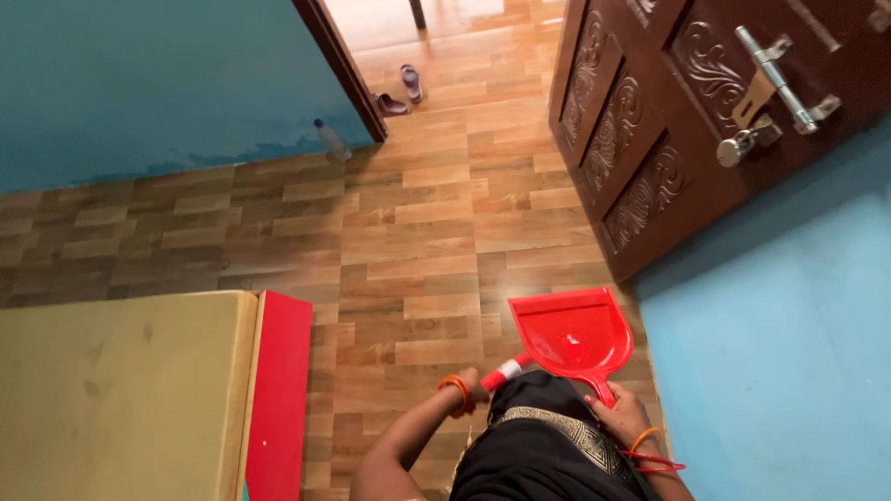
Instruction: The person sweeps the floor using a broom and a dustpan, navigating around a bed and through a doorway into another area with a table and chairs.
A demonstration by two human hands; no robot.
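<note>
My right hand (620,417) grips the handle of a red plastic dustpan (568,334), which is held just above the wood-pattern floor with its scoop pointing away from me. My left hand (471,382) is closed around a red and white handle (506,371); the rest of that tool is hidden behind the dustpan and my black garment. Orange bangles sit on both wrists.
An open dark carved wooden door (640,158) with a metal latch stands at the right against a blue wall (789,353). A yellowish mattress on a red base (278,390) lies at the left. A plastic bottle (331,140) and sandals (403,91) lie near the doorway.
</note>
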